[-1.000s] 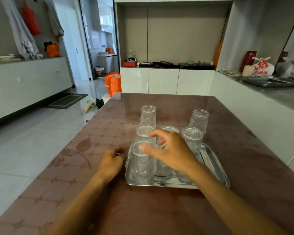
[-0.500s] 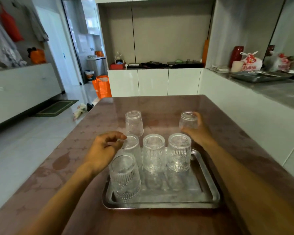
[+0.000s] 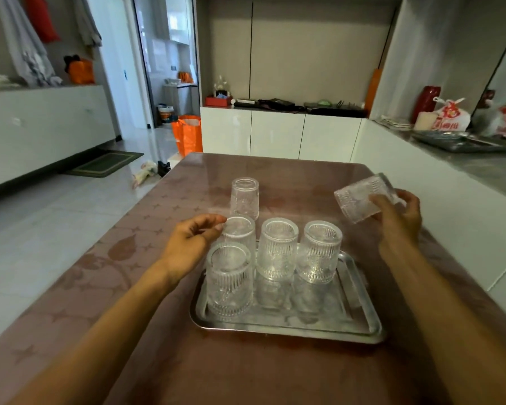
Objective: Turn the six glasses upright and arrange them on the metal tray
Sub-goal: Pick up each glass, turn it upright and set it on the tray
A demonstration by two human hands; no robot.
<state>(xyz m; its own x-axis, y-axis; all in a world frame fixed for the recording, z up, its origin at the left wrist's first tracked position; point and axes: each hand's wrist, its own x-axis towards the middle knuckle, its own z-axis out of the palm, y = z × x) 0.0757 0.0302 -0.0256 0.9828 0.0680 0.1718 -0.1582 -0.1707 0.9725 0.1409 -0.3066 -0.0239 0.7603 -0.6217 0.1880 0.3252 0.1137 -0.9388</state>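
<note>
A metal tray lies on the brown table. Several ribbed glasses stand upright on it: one at the front left, one behind it, one in the middle, one at the right. Another glass stands upside down on the table beyond the tray. My right hand holds a sixth glass tilted on its side in the air, right of the tray. My left hand hovers with curled fingers by the back-left glass.
White cabinets run along the right edge of the table and the far wall. An orange bag stands on the floor past the table's far left corner. A grey counter at the right carries bags and a tray.
My right hand has lifted the far-right glass off the table and tipped it sideways. My left hand has stayed near the back-left glass.
</note>
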